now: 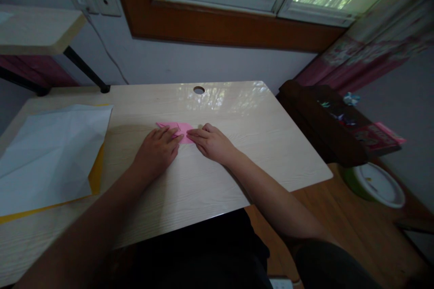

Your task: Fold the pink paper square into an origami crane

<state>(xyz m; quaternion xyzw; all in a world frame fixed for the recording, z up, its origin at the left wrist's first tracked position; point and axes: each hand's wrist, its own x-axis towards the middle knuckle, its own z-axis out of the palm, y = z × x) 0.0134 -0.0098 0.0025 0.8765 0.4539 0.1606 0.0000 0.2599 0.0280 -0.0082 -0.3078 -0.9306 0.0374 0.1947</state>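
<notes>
A small piece of folded pink paper (185, 127) lies on the desk in front of me, with a pointed tip at its left end and a crease across its top. My left hand (159, 148) rests palm down over its left part, fingers stretched out flat and pressing on it. From the other side, my right hand (215, 145) has its fingers closed together, fingertips on the paper's right part. Both hands' fingertips nearly meet near the middle. My fingers cover much of the paper's lower and left edges, and my right thumb's exact grip is hard to see.
A large creased white sheet (54, 149) lies over yellow paper (96, 174) at the left. A raised shelf (37, 29) stands behind it. The desk (278, 144) has a cable hole (199, 90). Beyond its right edge are a dark cabinet (305, 113) and a round bin (379, 185).
</notes>
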